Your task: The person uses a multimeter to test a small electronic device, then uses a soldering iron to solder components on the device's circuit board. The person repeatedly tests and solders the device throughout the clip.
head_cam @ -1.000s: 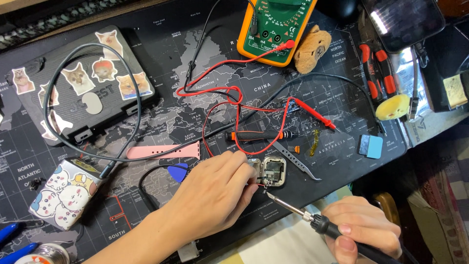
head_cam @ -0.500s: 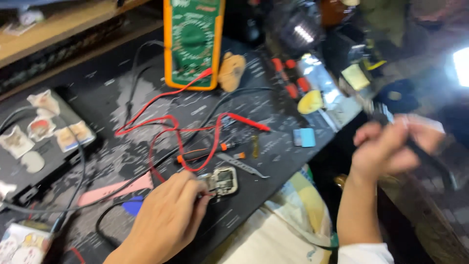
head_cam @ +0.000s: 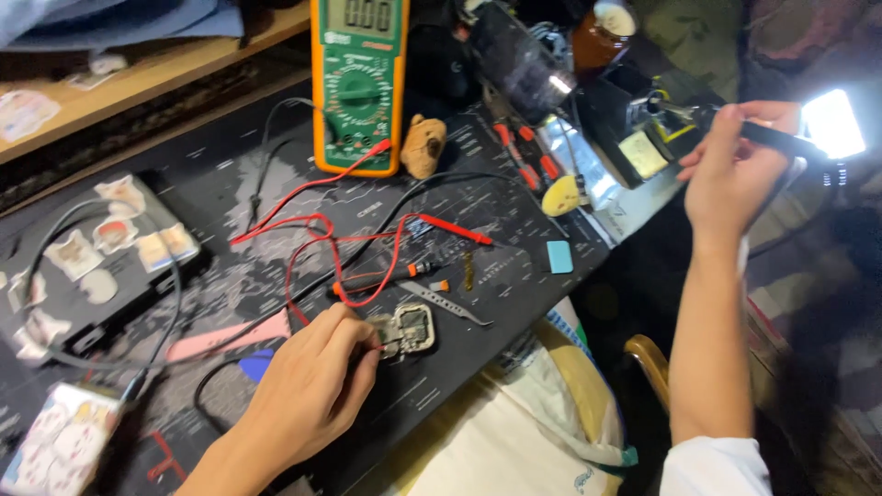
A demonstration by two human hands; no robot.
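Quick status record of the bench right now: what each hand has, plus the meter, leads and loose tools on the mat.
left hand: fingertips pinch the small opened device flat on the dark mat
right hand: raised off to the right, holding the soldering iron near the stand
multimeter: upright at the mat's far edge, display lit
red leads: looped across the mat, one probe lying free
tweezers: beside the device, untouched
pink strap: left of the hand
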